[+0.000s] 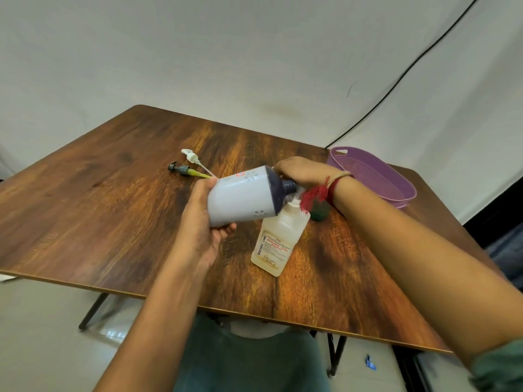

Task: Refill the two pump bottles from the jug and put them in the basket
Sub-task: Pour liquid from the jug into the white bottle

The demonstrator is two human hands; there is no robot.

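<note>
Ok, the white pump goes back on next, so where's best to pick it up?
Probably pinch the white pump at its collar, from above: it lies flat on the table, and its thin tube runs close to the dark pump, so the tube is a poor hold.

Centre: white plastic jug [240, 196] tilted over the clear plastic bottle [276, 247], which stands on the brown wooden table [113, 207].
Far, left of jug: white pump head [192, 157] lying beside grey pump head [181, 169].
Far right: purple oval plastic basket [379, 179].
Just right of the clear bottle: small green bottle [319, 212].
</note>
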